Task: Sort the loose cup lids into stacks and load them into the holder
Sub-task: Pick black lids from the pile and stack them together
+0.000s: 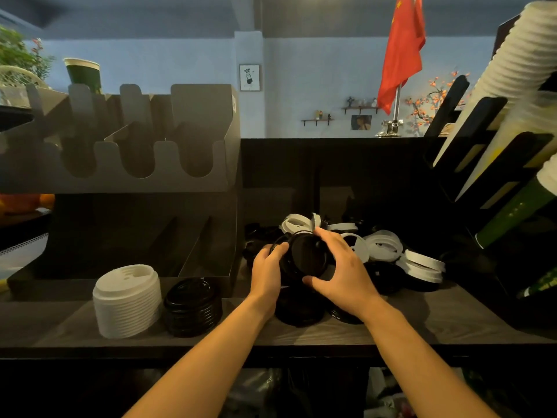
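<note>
Black lids (307, 257), tilted (tops nearward), left hand (266, 271), right hand (340, 267) gripping

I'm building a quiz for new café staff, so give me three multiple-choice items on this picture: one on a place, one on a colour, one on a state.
1. Where does the white lid stack stand relative to the black lid stack?
A) left of it B) right of it C) on top of it
2. What colour are the held lids?
A) white B) black C) green
3. What is the left hand doing?
A) hanging idle B) pointing upward C) gripping the held lids, together with the right hand

Key: 1 A, the stacks stand side by side on the counter; 2 B, the lids between the hands are dark; 3 C, its fingers curl round their rim.
</note>
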